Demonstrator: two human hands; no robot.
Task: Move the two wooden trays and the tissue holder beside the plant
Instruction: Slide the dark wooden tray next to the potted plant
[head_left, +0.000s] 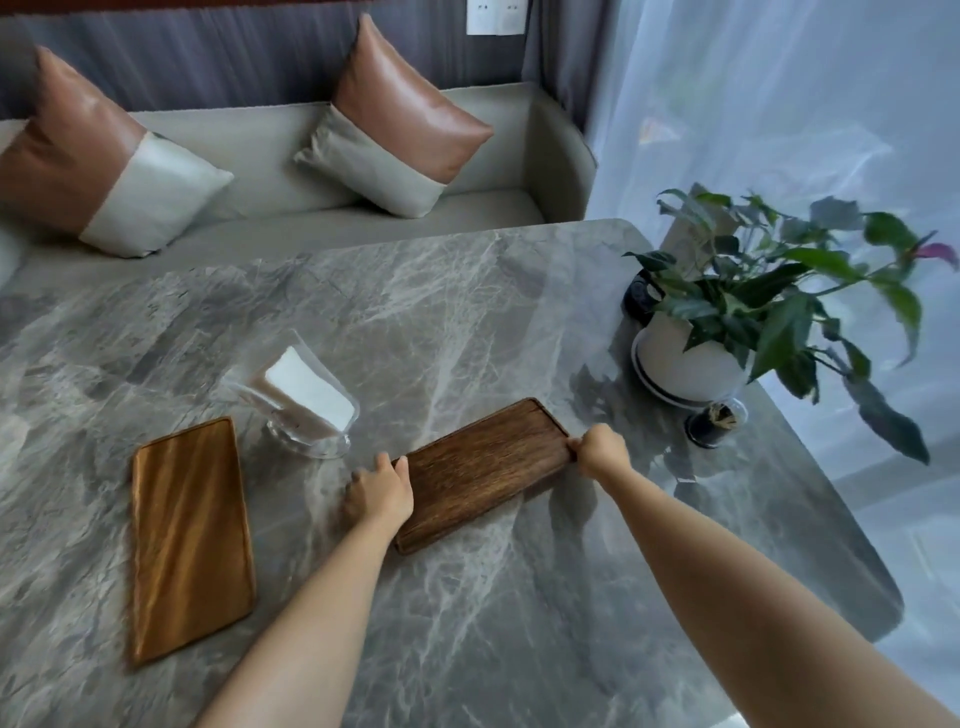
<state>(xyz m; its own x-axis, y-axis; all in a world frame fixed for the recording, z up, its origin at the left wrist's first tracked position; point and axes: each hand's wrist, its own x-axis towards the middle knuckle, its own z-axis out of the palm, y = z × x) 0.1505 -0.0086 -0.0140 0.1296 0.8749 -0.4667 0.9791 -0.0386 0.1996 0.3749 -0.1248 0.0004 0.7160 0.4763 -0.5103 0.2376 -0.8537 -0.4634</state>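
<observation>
A dark wooden tray (480, 470) lies flat on the grey marble table (467, 623), a little left of the plant (753, 306) in its white pot. My left hand (382, 491) grips the tray's left short end and my right hand (600, 449) grips its right short end. A lighter, orange-brown wooden tray (189, 535) lies flat further left, untouched. Behind and between the two trays stands a clear tissue holder (306, 402) with white tissues in it.
A small dark jar with a clear lid (716, 423) stands in front of the plant pot, close to my right hand. A black object (641, 299) sits behind the pot. A sofa with two cushions (400, 119) runs along the table's far side. The table's edge lies just right of the pot.
</observation>
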